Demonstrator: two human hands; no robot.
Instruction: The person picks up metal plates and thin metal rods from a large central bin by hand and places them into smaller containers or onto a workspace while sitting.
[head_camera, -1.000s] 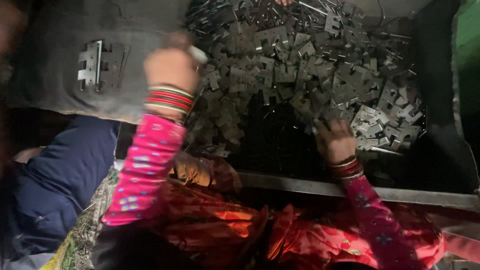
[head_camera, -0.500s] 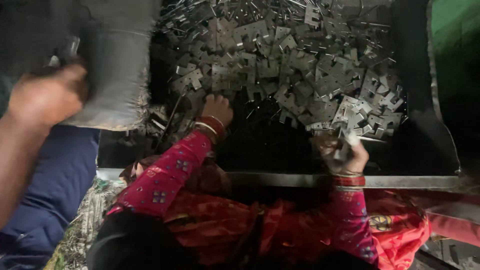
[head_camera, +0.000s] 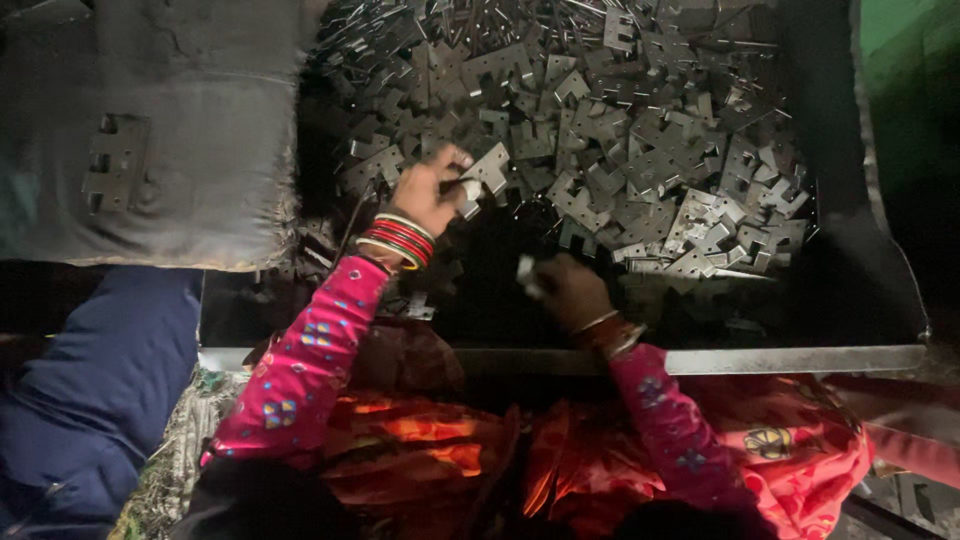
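A big heap of flat grey metal hinge plates (head_camera: 640, 150) fills a dark metal tray (head_camera: 700, 358). At the heap's near left edge my left hand (head_camera: 425, 192), with red and white bangles at the wrist, pinches one hinge plate (head_camera: 488, 168). Lower down, over the dark bare part of the tray, my right hand (head_camera: 570, 290) is closed around a small pale metal piece (head_camera: 526, 272), most of it hidden in the fingers. Both sleeves are pink and patterned.
A grey cloth pad (head_camera: 200, 130) lies left of the tray, with a hinge plate (head_camera: 115, 160) resting on it. A person's blue sleeve (head_camera: 90, 380) is at the lower left. A green surface (head_camera: 905, 60) stands at the far right.
My left hand left the grey pad, where it set a hinge plate, and moved right into the heap to take another. My right hand drew back from the heap toward me with a piece.
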